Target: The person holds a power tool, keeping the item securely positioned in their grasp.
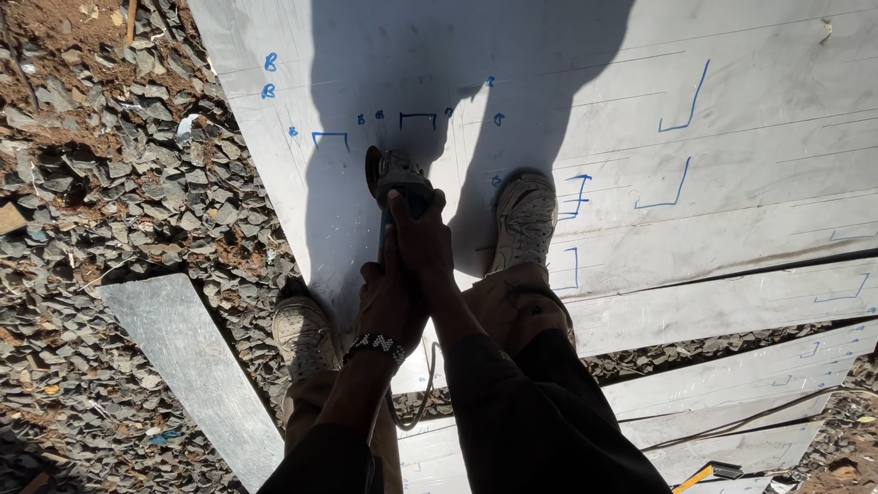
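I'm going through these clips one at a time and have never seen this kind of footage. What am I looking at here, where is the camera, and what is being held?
The single picture comes from a camera worn on a person's head, looking straight down, so you see their own arms, legs and shoes. Both hands grip an angle grinder: the right hand is further forward on its body, the left hand, with a beaded bracelet at the wrist, is behind it. The grinder's disc meets a large pale metal sheet marked with blue lines. The right shoe stands on the sheet; the left shoe is at its edge on the gravel. A separate grey metal strip lies on the gravel. The person's shadow falls across the sheet.
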